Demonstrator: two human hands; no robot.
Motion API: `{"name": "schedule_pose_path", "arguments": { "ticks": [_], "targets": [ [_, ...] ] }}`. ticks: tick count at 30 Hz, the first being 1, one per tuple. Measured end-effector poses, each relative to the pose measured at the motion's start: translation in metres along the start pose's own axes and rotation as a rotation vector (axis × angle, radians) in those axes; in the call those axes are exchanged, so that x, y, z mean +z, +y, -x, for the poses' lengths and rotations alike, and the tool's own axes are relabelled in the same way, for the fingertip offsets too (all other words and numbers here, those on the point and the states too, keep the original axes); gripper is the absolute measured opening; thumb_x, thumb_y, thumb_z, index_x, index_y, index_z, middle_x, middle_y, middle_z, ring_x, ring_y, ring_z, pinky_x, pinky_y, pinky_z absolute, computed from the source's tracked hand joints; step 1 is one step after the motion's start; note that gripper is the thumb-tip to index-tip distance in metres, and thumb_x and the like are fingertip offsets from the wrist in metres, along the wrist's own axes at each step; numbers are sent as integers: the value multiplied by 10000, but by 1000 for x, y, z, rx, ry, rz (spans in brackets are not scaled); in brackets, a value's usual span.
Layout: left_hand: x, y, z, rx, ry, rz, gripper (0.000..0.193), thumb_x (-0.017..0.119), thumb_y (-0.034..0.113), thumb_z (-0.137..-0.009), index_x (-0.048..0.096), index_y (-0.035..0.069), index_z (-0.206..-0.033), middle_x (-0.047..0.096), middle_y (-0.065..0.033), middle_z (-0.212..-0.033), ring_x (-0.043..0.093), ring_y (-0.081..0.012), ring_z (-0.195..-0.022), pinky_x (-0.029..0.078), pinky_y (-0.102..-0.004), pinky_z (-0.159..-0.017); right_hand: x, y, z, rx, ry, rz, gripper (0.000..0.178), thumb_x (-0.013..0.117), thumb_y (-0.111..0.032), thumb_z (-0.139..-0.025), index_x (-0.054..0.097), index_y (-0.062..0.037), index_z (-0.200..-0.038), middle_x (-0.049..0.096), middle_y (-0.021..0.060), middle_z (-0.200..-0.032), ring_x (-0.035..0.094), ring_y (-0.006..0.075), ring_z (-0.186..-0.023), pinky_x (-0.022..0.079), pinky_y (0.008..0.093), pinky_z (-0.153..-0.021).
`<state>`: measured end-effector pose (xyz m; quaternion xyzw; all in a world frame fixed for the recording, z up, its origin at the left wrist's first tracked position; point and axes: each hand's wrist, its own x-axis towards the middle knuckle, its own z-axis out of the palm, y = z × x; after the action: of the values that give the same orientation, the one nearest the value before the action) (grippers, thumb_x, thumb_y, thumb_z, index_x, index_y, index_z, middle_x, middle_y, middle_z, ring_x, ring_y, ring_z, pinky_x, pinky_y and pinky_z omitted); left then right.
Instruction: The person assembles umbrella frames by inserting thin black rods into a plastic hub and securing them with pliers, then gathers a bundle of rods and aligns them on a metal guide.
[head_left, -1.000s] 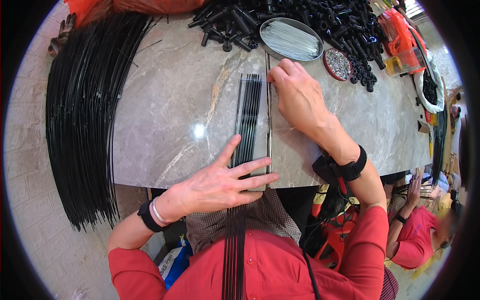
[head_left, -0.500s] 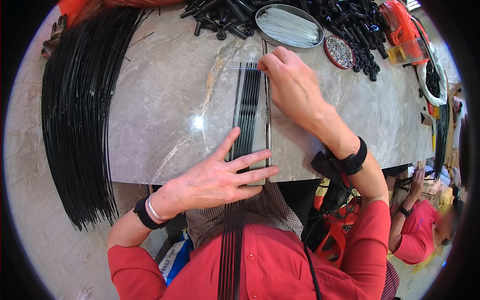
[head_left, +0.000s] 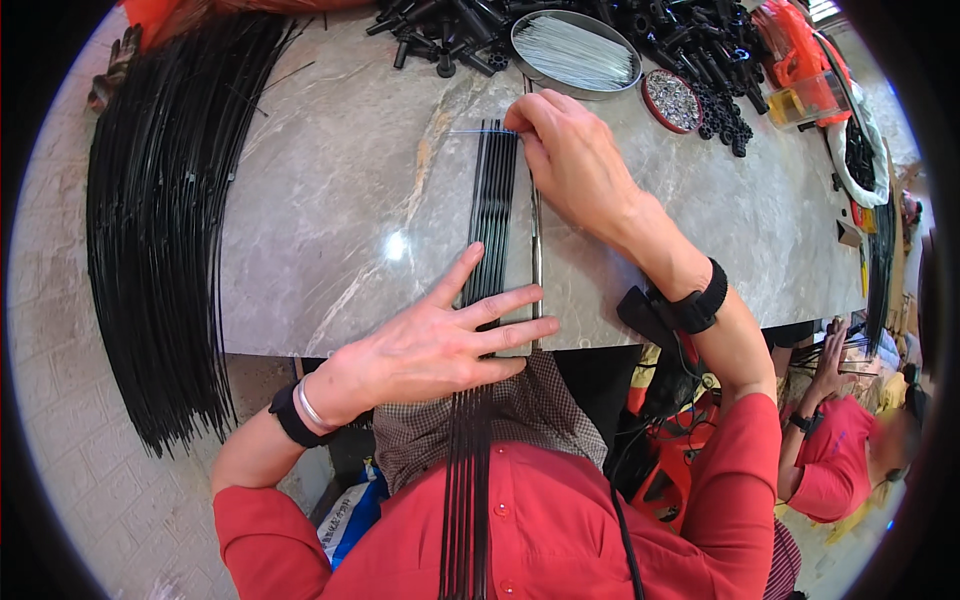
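Rods (head_left: 490,220), black and thin, lie in narrow row on grey table (head_left: 330,230), near ends hanging past table edge in front of red shirt (head_left: 550,520). Left hand (head_left: 430,345) spread wide, palm down across row, fingers apart. Right hand (head_left: 570,145) at row's far end, thumb and fingertips pinched on thin pale wire (head_left: 465,131) crossing rod tips. Metal bar (head_left: 537,235) just right of row. Beyond: oval tray (head_left: 598,95) of pale pins (head_left: 575,52), red dish (head_left: 648,108), heaped black parts (head_left: 690,60). Larger rod bundle (head_left: 160,230) at left.
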<state>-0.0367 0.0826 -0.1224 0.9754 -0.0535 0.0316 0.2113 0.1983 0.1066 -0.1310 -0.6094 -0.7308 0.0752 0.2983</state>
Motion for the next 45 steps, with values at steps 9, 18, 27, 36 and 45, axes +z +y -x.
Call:
{"name": "schedule_pose_path", "arguments": {
  "ticks": [9,18,27,36,45],
  "targets": [
    [-5,2,0,16,-20,-29,368,696,177,-675,686,234,-1039,389,57,-1483,282,-208,-1423,146,-688,-1114,-13,-10,7,-100,149,157,156,579,-38,-810,635,-36,-956,613,118,-908,576,311,-920,454,416,-816],
    [-1,3,4,36,35,-23,407,708,159,-686,674,228,-1086,375,43,-1497,294,-226,-1417,180,-609,-1152,-7,-49,48,-89,-80,287,232,591,-64,-735,625,-50,-964,622,69,-997,566,261,-959,430,382,-814],
    [3,-4,3,103,39,-41,435,716,219,-701,663,240,-1132,389,10,-1488,313,-238,-1401,215,-525,-1166,-4,-64,44,-86,-205,417,374,610,-129,-761,593,-21,-1120,600,91,-1181,558,260,-1053,422,382,-898],
    [2,0,4,98,17,-102,426,646,160,-755,600,245,-1170,352,14,-1513,302,-239,-1412,218,-537,-1155,-49,-27,18,-68,-112,160,230,578,-84,-828,652,-66,-1045,674,132,-920,626,325,-905,501,432,-788],
    [1,1,0,99,-7,-140,386,640,222,-766,644,262,-1150,361,11,-1503,294,-221,-1414,210,-523,-1164,-57,56,-37,142,-118,399,201,607,-101,-833,673,-59,-1017,640,118,-975,629,338,-901,505,422,-772]
  ]
}}
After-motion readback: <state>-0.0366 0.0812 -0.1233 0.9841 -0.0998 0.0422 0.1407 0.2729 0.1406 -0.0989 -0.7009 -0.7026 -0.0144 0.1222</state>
